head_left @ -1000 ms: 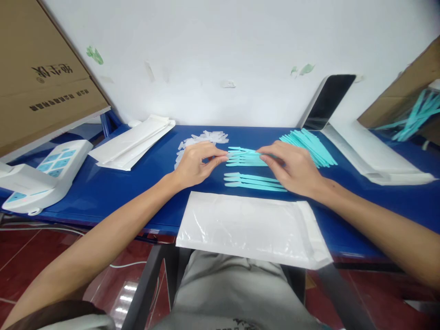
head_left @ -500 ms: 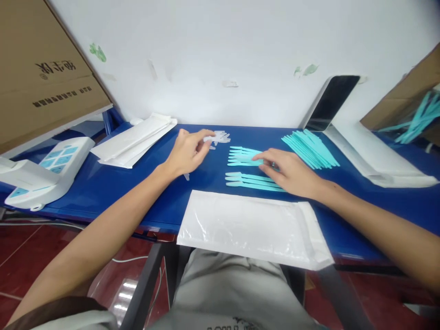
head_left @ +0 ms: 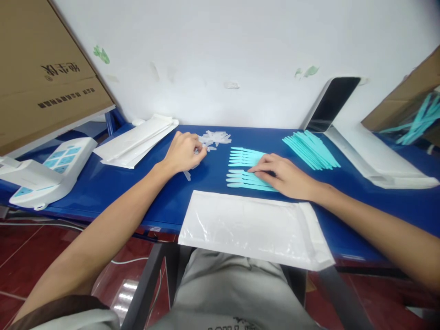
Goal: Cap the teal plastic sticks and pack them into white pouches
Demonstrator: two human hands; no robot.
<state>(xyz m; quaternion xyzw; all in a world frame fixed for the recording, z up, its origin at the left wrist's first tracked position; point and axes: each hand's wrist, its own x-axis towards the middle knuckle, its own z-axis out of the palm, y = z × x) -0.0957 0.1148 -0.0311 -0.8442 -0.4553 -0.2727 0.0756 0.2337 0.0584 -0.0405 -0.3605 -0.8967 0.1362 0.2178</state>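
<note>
My left hand rests at the near-left side of a small pile of translucent plastic caps, its fingers curled together; whatever lies between the fingertips is hidden. A few loose caps lie under and beside it. My right hand has thumb and fingers pinched at a turquoise eyebrow razor in the nearer of two rows. The farther row of eyebrow razors lies just behind, side by side, pale tips to the left. Closer to me is a white plastic-wrapped packet, overhanging the table edge.
More turquoise razors are heaped at right, near a phone leaning on the wall. White packets lie at left, another at right. A white device with blue panels and a cardboard box stand far left.
My right hand has moved slightly toward me, from the farther row to the nearer one, which now shows more razors. My left hand has drawn back a little left, uncovering more caps.
</note>
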